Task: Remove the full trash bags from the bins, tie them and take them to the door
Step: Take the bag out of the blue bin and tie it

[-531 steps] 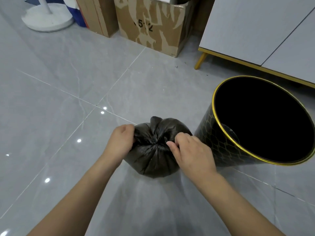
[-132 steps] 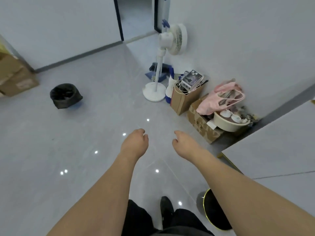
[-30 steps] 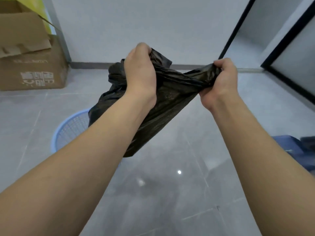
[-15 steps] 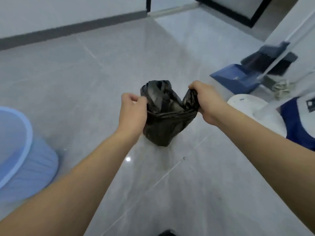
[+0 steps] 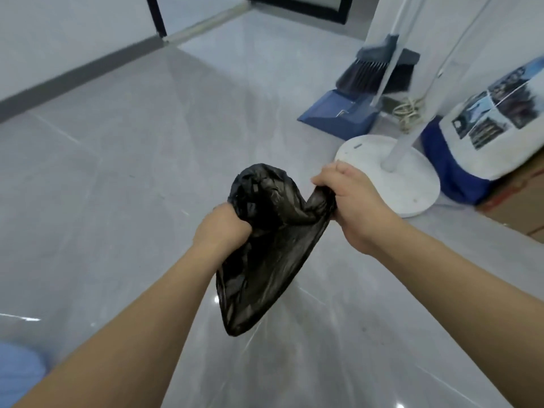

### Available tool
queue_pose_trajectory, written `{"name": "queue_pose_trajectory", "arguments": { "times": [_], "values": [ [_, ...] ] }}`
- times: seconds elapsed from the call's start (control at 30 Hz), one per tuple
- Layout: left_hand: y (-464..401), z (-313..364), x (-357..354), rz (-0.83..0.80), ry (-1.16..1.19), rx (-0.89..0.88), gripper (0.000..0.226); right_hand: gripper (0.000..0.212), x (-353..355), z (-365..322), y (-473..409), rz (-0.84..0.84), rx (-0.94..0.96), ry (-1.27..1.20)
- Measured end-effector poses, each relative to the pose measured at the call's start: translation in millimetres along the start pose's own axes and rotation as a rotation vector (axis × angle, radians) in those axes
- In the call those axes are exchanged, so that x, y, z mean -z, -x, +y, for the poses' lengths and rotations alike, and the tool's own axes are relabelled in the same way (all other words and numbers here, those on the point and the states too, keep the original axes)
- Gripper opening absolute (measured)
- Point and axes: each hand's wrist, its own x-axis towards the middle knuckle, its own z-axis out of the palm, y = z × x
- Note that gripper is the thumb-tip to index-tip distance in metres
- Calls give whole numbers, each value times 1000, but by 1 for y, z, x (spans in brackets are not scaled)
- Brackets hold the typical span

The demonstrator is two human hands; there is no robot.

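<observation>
A black trash bag (image 5: pixel 265 269) hangs in the air above the grey tiled floor, held by its top in both of my hands. My left hand (image 5: pixel 220 231) is clenched on the left part of the bag's mouth. My right hand (image 5: pixel 350 198) grips the other gathered corner, pulled out to the right. Between the two hands a fold of the bag's rim bulges upward. The bag's lower end dangles just above the floor. A corner of the blue mesh bin (image 5: pixel 17 372) shows at the bottom left edge.
The white round base of a standing fan (image 5: pixel 388 175) sits just right of my right hand. Behind it lean a broom (image 5: pixel 371 69) and a blue dustpan (image 5: pixel 338 113). A blue and white sack (image 5: pixel 494 134) stands at the far right. A dark-framed doorway (image 5: pixel 159 16) lies ahead.
Within the last second I have swung the bag away from the blue bin toward the fan. My left hand has dropped lower on the bag, and the right hand has pulled its corner further right.
</observation>
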Motion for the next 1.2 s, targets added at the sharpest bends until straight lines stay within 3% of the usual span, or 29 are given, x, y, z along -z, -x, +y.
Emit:
{"name": "queue_pose_trajectory", "arguments": {
  "times": [0.13, 0.2, 0.27, 0.3, 0.37, 0.43, 0.47, 0.5, 0.53, 0.6, 0.67, 0.73, 0.77, 0.8, 0.87, 0.9, 0.93, 1.0, 1.07, 1.13, 1.2],
  "values": [
    [-1, -13, 38, 206, 512, 69, 15, 19, 16, -6, -12, 173, 3, -124],
    [6, -17, 59, 390, 369, -41, 15, 15, 8, -4, -19, 216, -67, -156],
    [21, -18, 73, 511, 87, -170, 21, 28, -8, 2, -24, 201, -166, -156],
    [30, -20, 76, 481, -36, -186, 26, 35, -19, 4, -25, 170, -208, -155],
    [47, -22, 85, 220, -146, -36, 41, 29, -41, 2, -24, 113, -236, -156],
    [61, -26, 96, -153, 70, 195, 48, 18, -56, -4, -24, 97, -210, -146],
    [65, -32, 102, -252, 222, 250, 41, 21, -62, -9, -26, 100, -186, -147],
    [67, -37, 108, -247, 340, 254, 30, 23, -66, -16, -28, 109, -155, -154],
    [69, -42, 113, -134, 440, 209, 20, 24, -67, -25, -32, 127, -114, -163],
    [68, -52, 123, 306, 486, 36, 7, 27, -61, -47, -41, 197, -21, -199],
    [75, -54, 134, 721, 209, -263, 11, 25, -47, -66, -53, 296, 30, -290],
    [93, -55, 136, 837, -247, -573, 17, 16, -36, -74, -61, 366, 29, -402],
    [99, -60, 130, 718, -468, -658, 17, 12, -34, -72, -63, 385, 7, -436],
    [105, -63, 124, 470, -659, -635, 15, 9, -36, -67, -64, 391, -26, -457],
    [111, -68, 120, -46, -759, -338, 8, 8, -42, -55, -62, 374, -85, -479],
    [112, -66, 123, -166, -691, -208, 12, 8, -46, -51, -61, 370, -104, -473],
    [112, -63, 124, -158, -578, -152, 18, 10, -48, -48, -60, 364, -113, -448],
    [109, -53, 116, 143, -368, -193, 39, 15, -54, -46, -59, 343, -111, -379],
    [105, -36, 96, 301, -253, -181, 85, 19, -61, -47, -58, 318, -94, -329],
    [103, -23, 68, 251, -370, -195, 120, 20, -66, -48, -56, 292, -84, -326],
    [96, -25, 42, 176, -584, -178, 126, 20, -67, -51, -56, 286, -76, -357]
  ]
}}
